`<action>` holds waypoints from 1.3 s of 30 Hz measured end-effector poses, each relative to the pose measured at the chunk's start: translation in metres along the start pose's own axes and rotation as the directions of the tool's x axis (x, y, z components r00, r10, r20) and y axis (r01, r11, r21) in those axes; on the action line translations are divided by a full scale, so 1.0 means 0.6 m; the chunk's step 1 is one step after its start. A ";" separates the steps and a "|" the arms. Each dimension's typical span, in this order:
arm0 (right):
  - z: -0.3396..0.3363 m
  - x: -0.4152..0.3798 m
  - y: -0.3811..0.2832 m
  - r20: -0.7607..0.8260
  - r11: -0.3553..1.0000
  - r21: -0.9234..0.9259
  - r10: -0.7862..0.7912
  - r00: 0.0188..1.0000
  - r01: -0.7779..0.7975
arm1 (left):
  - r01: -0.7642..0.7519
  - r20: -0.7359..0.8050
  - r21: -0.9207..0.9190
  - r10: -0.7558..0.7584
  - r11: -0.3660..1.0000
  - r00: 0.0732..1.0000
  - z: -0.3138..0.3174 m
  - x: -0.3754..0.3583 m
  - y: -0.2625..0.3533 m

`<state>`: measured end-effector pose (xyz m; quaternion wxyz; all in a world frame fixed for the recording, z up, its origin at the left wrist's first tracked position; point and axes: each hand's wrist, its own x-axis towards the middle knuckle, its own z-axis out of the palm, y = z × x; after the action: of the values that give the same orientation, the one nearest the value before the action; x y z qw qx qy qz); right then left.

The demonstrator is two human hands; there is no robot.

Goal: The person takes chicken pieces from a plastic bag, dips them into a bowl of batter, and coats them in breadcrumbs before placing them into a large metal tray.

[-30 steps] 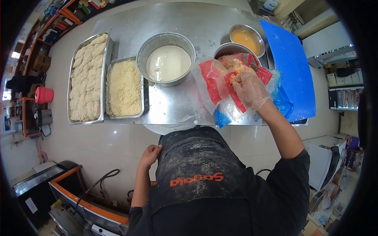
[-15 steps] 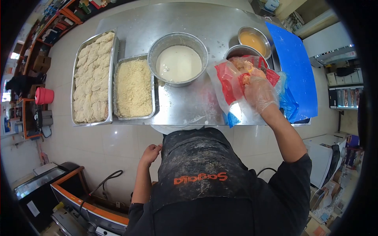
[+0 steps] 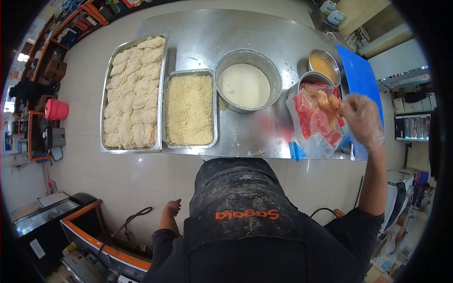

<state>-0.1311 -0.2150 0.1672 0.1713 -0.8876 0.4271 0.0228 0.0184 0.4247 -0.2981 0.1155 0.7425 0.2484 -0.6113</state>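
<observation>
My right hand (image 3: 363,121), in a clear plastic glove, is at the right of a red-and-clear plastic bag (image 3: 314,120). Its fingers are closed on the edge of a piece of raw chicken (image 3: 333,104) at the bag's mouth; the grip is partly hidden. The bag lies over a metal pot (image 3: 309,76) and hangs toward the table's front edge. My bare left hand (image 3: 172,208) is down beside my apron, away from the table, with its fingers curled and nothing visible in them.
On the steel table (image 3: 198,28) stand a tray of coated pieces (image 3: 134,94), a tray of crumbs (image 3: 189,111), a round pan of pale batter (image 3: 247,87) and a bowl of orange liquid (image 3: 322,65). A blue board (image 3: 362,78) is at the right.
My right hand has moved out to the right from over the bag, drawing at the chicken. My left hand has dropped lower. The camera view has shifted, so the table appears further right.
</observation>
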 end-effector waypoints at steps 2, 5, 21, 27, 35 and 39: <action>-0.014 0.006 -0.056 -0.116 0.979 -0.007 -0.203 0.972 0.204 | -0.051 0.021 -0.018 0.051 0.999 0.998 -0.016 0.033 -0.035; 0.014 0.056 -0.132 -0.097 0.943 0.016 -0.329 0.939 0.332 | -0.184 0.132 -0.007 0.183 0.983 0.974 -0.043 0.124 -0.086; 0.474 0.334 -0.142 0.096 0.949 -0.178 0.279 0.956 -0.259 | -0.111 0.089 -0.007 0.112 0.994 0.990 -0.205 -0.005 0.038; 0.451 0.341 -0.145 0.227 0.995 -0.025 0.104 0.968 -0.101 | -0.003 0.144 0.000 0.003 1.000 0.990 -0.214 0.025 -0.021; 0.318 0.258 -0.209 0.059 0.924 0.358 -0.165 0.985 0.133 | -0.018 0.158 -0.042 0.024 0.999 0.987 -0.231 0.047 -0.020; 0.415 0.269 -0.181 0.188 0.983 -0.130 -0.102 0.977 0.128 | -0.021 0.220 -0.029 0.026 0.999 0.975 -0.233 0.010 0.014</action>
<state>0.0809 -0.1926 -0.0663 0.1472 -0.9150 0.3549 0.1234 0.1422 0.4851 -0.2736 0.1594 0.6715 0.2333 -0.6850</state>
